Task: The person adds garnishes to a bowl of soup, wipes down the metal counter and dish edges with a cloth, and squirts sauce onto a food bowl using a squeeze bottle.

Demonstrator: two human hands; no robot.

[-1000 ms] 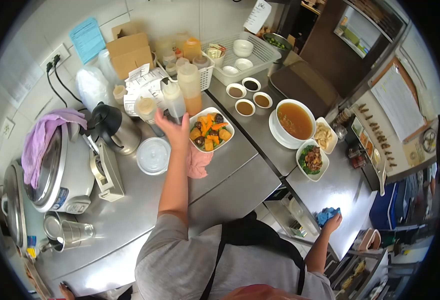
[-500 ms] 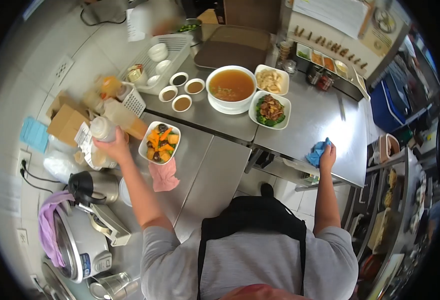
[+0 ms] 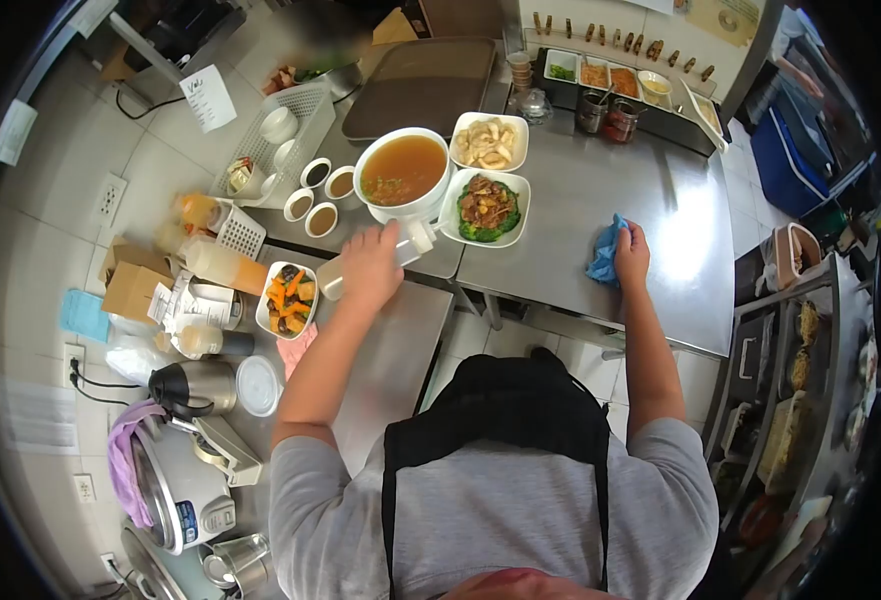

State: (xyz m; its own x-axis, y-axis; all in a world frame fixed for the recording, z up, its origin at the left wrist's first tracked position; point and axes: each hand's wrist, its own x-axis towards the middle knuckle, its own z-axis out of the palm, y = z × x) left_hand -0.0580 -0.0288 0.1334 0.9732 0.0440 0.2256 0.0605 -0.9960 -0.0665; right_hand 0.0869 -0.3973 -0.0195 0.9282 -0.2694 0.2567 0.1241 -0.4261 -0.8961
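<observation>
My left hand [image 3: 371,268] is wrapped round a clear squeeze bottle [image 3: 416,240], tilted on its side with its nozzle toward the dish of meat and broccoli [image 3: 487,208]. Whether anything flows from the nozzle, I cannot tell. Just beyond that hand stands a big white bowl of brown soup [image 3: 403,170]. A white dish of pale, sliced food [image 3: 488,141] sits behind the meat dish. Over the right part of the steel table, my right hand [image 3: 633,256] is closed on a crumpled blue cloth [image 3: 605,252]. A dish of carrots and tofu-like cubes [image 3: 287,300] lies left of my left forearm.
Several small sauce cups [image 3: 321,220] stand left of the soup. A brown tray [image 3: 420,88] lies at the back, beside a white plastic basket [image 3: 305,115]. Jars [image 3: 620,120] and a topping rack [image 3: 650,85] line the back right. A steel jug [image 3: 195,388] is at left.
My left hand has brought the squeeze bottle from the left side across to the meat dish and tipped it over. My right hand still grips the blue cloth. The view has shifted slightly.
</observation>
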